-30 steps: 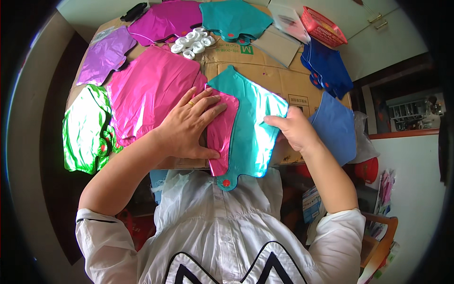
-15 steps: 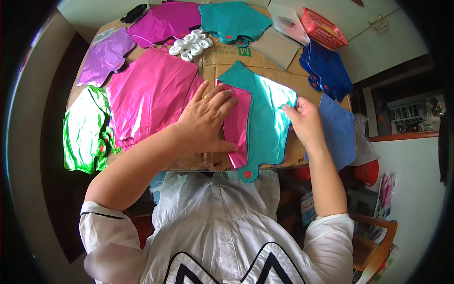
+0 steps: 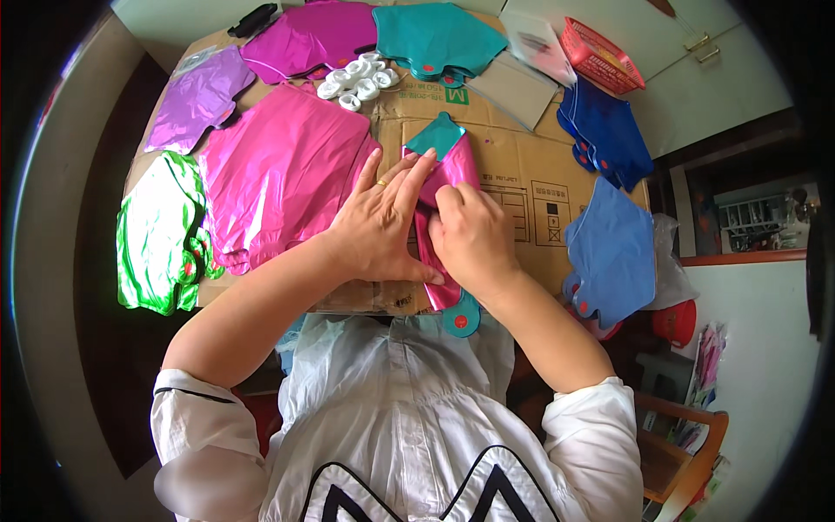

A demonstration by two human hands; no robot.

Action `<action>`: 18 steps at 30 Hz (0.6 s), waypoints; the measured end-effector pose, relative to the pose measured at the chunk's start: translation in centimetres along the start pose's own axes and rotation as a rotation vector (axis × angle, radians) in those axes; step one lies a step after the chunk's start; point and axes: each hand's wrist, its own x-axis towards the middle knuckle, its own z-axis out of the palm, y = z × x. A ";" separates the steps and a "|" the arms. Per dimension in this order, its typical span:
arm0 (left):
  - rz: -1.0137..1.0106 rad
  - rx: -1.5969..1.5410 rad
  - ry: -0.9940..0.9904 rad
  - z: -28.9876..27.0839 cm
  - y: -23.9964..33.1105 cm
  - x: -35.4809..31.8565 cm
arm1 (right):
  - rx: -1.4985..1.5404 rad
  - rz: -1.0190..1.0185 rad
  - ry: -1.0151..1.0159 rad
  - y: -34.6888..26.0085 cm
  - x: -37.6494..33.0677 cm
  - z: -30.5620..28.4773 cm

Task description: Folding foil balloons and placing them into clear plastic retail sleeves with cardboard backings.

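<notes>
- L hand [image 3: 378, 230]: palm down, fingers spread flat, pressing on the folded foil balloon [image 3: 444, 187]; ring on one finger; not gripping, just holding it down.
- R hand [image 3: 470, 239]: fingers curled, tips pinching/pressing the balloon's fold just right of L hand; both forearms come in from near edge, hands touching.
- Folded balloon: pink side out w/ teal showing at far tip and near end; long narrow strip at centre of the cardboard sheet [image 3: 522, 187], near end hanging over the near edge.
- Other flat foil balloons, counted: 1 big pink [image 3: 278, 174] just left of L hand; 1 green [image 3: 156, 235] far left; 1 purple [image 3: 196, 100] far-left; 1 magenta [image 3: 304, 35] far; 1 teal [image 3: 439, 39] far centre; 2 blue, one dark [image 3: 604, 130] far-right, one lighter [image 3: 613, 252] right.
- White rings [image 3: 357, 78]: cluster, approx 8, far of big pink; exact no. hard to tell.
- 1 red basket [image 3: 600, 56] far right.
</notes>
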 end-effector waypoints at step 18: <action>0.080 0.060 0.069 -0.3 0.1 -0.1 | 0.169 -0.181 -0.013 2.5 -1.3 0.6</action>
